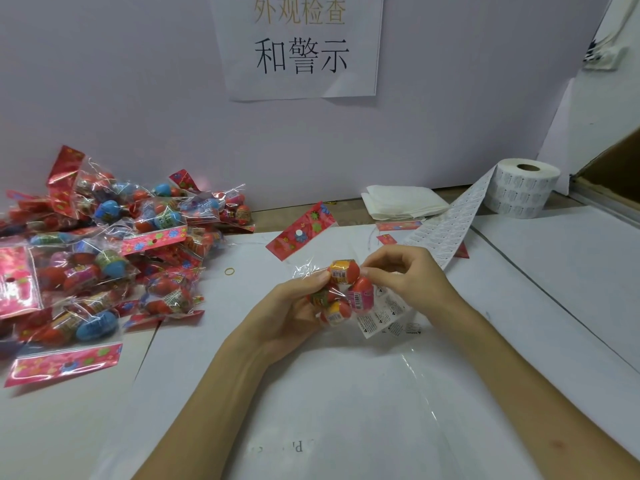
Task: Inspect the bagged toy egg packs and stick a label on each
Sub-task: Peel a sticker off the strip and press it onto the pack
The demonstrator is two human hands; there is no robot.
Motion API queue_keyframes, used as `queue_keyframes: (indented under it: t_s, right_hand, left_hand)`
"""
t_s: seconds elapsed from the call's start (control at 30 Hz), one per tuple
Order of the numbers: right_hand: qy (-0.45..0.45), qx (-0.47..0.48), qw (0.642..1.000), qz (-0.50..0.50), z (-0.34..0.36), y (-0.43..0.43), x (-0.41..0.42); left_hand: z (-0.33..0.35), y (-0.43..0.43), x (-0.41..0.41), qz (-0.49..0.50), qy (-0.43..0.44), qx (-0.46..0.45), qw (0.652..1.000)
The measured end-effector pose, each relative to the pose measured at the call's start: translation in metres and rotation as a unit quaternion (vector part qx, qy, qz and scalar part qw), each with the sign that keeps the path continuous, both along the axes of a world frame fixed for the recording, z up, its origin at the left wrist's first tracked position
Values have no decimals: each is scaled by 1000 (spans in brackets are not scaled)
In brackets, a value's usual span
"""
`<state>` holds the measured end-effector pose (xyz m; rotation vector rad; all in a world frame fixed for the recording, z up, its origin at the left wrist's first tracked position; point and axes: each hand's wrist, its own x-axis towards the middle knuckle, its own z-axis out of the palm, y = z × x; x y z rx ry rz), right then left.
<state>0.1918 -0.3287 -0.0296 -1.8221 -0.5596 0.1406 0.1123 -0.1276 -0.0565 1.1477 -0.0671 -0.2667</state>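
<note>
left fingers (320,277) are curled round the egg pack (341,271), thumb on the top egg, holding it just off the bench (536,289). right fingers (382,274) are pinched tight on the film at the pack's right side. is there a label in that pinch? can't tell from here.

now the worries. that bag film looks slack and crinkled, so a label pressed on could crease, or catch only a ridge and lift. the label strip (446,230) runs down from the roll (523,188), beyond and right of the right fingers, and its loose end lies directly under the pack. i'd say a sticky edge could grab it there. the red header card (301,233) stands free beyond the left fingers. with the grip only on the eggs, the pack might twist under pressure.

the bench is covered in white paper, with a clear film sheet (415,375) nearer than the fingers. a rubber band (229,271) lies left of the left fingers, and a pile of packs (104,254) is heaped further left. folded white cloth (401,200) sits beyond, with a printed sign (301,46) on the pale wall. a cardboard box (609,178) is far right.
</note>
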Motion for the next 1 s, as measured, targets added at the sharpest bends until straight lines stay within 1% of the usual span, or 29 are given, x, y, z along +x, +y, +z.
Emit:
queue_keyframes:
  t_s: [0.2, 0.4, 0.53, 0.6, 0.87, 1.0]
  right_hand:
    - [66, 17, 998, -1, 4, -3, 1]
    - [58, 2, 998, -25, 2, -4, 4]
    - [51, -8, 998, 21, 4, -5, 2]
    - [43, -15, 999, 29, 4, -5, 1]
    - [88, 2, 996, 34, 6, -7, 2]
    - [84, -12, 996, 17, 6, -7, 3]
  left_hand:
    - [2, -2, -3, -10, 6, -16, 1000]
    - [4, -3, -4, -14, 8, -24, 1000]
    - [4, -2, -5, -29, -11, -24, 999]
    - [4, -2, -5, -25, -5, -27, 999]
    - [3, -2, -4, -17, 1, -15, 1000]
    - [5, -3, -5, -13, 0, -20, 1000]
